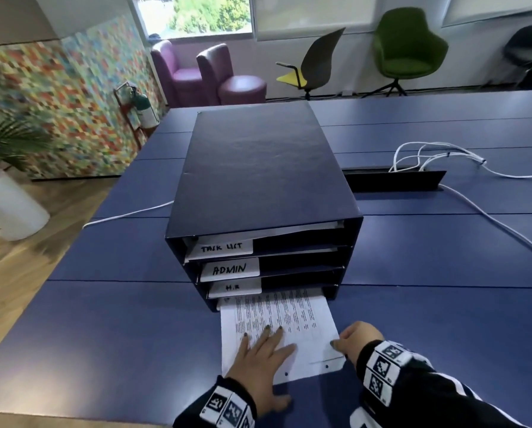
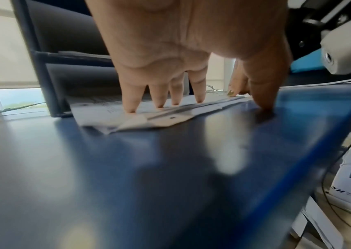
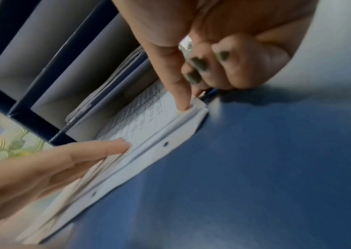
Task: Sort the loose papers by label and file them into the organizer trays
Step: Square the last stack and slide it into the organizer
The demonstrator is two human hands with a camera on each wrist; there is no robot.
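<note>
A dark blue organizer [image 1: 258, 168] stands on the blue table with four stacked trays; three labels read TASK LIST, ADMIN and H.R. A stack of printed, hole-punched papers [image 1: 289, 319] lies half inside the bottom tray, its near half out on the table. My left hand [image 1: 268, 341] presses flat on the stack with straight, spread fingers [image 2: 161, 101]. My right hand [image 1: 342, 342] pinches the stack's right near corner: one digit lies on top [image 3: 181, 101], the other fingers are curled beside the edge. The papers [image 3: 144, 123] cover the bottom tray's label. The upper trays hold some sheets.
White cables [image 1: 444, 152] come out of a black cable slot [image 1: 394, 179] to the right of the organizer, and another cable [image 1: 129, 214] runs off to its left. The table's near edge [image 1: 104, 415] lies just behind my wrists. Chairs and a potted plant stand beyond the table.
</note>
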